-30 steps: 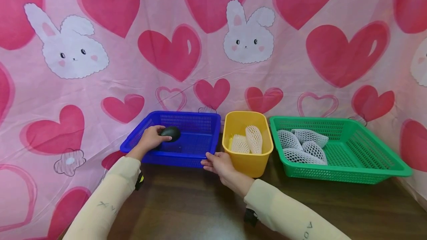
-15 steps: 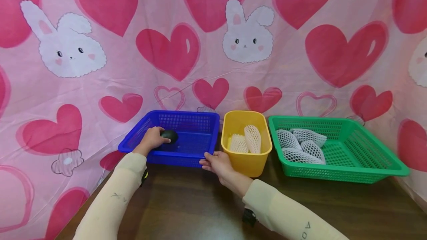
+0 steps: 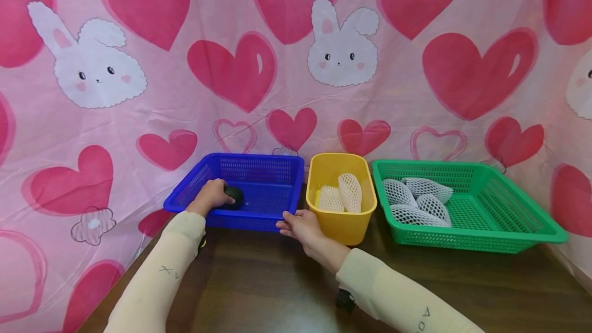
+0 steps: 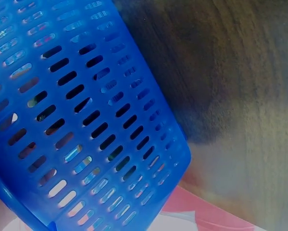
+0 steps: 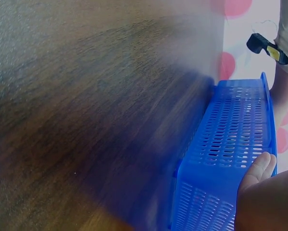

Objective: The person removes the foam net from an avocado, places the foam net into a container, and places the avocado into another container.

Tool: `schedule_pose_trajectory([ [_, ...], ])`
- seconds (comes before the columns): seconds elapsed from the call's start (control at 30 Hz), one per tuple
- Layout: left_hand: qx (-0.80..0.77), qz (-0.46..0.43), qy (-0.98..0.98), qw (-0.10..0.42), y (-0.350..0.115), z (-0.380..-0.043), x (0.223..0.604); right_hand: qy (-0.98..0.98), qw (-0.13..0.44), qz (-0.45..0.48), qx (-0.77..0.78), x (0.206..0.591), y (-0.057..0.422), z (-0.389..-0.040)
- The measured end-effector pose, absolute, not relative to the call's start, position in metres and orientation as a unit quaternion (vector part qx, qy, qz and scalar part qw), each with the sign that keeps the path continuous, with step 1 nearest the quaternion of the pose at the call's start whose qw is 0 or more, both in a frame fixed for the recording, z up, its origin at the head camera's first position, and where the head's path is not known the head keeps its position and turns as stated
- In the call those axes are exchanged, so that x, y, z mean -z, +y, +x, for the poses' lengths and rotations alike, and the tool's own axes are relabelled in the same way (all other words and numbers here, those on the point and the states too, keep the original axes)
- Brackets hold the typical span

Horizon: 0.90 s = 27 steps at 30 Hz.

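In the head view my left hand [image 3: 214, 195] reaches over the near left rim of the blue basket [image 3: 263, 215]. It holds a dark green, smooth oval fruit that looks like an avocado [image 3: 236, 196], low inside the basket; its fingertips are partly hidden. My right hand [image 3: 302, 227] grips the basket's near right corner, thumb at the rim and fingers below it. The right wrist view shows that hand [image 5: 259, 175] against the blue basket [image 5: 230, 130]. Only the slotted basket wall [image 4: 86, 110] fills the left wrist view; the left hand and fruit are mostly hidden there.
Just right of the blue basket stands a yellow bin [image 3: 344, 225] with white foam net sleeves [image 3: 350, 192]. Farther right is a green basket [image 3: 462, 239] holding several net-wrapped items [image 3: 418, 216]. All stand on a brown wooden table [image 3: 259, 281] before a pink heart-patterned cloth [image 3: 402, 96].
My left hand has moved the avocado down and slightly left, deeper into the blue basket and nearer its front wall. The right hand stays at the basket corner. The view shifted slightly.
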<state>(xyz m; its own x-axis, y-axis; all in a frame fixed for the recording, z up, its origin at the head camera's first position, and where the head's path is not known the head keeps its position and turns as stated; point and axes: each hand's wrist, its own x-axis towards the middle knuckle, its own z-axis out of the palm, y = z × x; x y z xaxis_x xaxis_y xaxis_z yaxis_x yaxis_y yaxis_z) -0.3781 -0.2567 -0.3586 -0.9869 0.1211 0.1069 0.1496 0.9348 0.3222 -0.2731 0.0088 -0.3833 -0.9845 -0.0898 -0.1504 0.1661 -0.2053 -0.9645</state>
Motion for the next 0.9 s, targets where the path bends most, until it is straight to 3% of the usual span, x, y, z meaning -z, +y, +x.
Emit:
schedule_pose_trajectory([
  [0.9,0.104,-0.046,-0.994,-0.005,-0.2513,-0.3755,0.3544,0.617,0.081,0.014,0.783,0.3852,0.0098,-0.2723],
])
